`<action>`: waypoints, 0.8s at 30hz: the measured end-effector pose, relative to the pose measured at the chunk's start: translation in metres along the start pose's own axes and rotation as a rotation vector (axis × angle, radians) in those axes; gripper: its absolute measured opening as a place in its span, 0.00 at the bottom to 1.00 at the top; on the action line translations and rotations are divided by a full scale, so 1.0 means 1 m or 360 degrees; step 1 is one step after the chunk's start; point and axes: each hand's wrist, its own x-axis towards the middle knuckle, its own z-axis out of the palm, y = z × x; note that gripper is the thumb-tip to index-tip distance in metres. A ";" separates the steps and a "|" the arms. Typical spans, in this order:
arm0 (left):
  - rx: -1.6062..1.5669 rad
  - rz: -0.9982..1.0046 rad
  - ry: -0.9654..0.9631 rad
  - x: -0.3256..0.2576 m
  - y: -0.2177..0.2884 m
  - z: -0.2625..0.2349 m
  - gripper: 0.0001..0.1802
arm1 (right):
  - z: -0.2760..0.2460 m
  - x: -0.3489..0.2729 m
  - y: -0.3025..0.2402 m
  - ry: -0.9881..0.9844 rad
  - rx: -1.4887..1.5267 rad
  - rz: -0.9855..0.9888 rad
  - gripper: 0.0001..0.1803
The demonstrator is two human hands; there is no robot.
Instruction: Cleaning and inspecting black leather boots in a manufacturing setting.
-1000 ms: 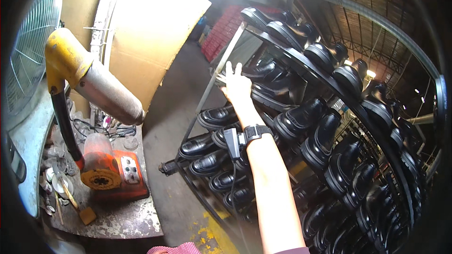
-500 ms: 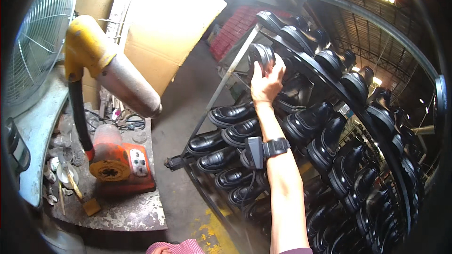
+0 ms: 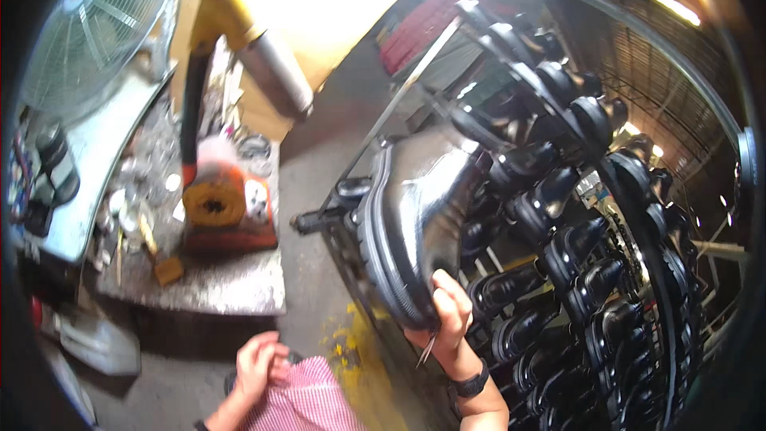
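Note:
A glossy black leather shoe (image 3: 419,199) is raised close before me, tilted, with its thick ridged sole toward the left. My right hand (image 3: 449,313) is closed around its lower end, and thin strands hang beside the fingers. At the lower middle, my left hand (image 3: 260,363) has its fingers loosely bent and apart, and no object shows in it. Red-and-white checked cloth (image 3: 307,395) lies beside and below that hand. Behind the raised shoe stands a slanted metal rack (image 3: 415,72) filled with black shoes (image 3: 550,247).
To the left, a worn worktable (image 3: 231,287) carries an orange-red machine (image 3: 231,215) with a yellow-headed cylinder (image 3: 275,72) above it, plus a brush and small tools. A large fan (image 3: 96,40) stands at far left. Cardboard (image 3: 335,40) leans behind.
My right hand has drawn back from the upper rack, bringing a shoe close. My left hand has come further into view at the lower edge beside the checked cloth. The view has shifted.

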 end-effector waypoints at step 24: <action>-0.1300 -0.0703 -0.0424 -0.124 -0.009 -0.040 0.28 | -0.024 -0.097 -0.161 -0.0847 0.1781 0.2612 0.17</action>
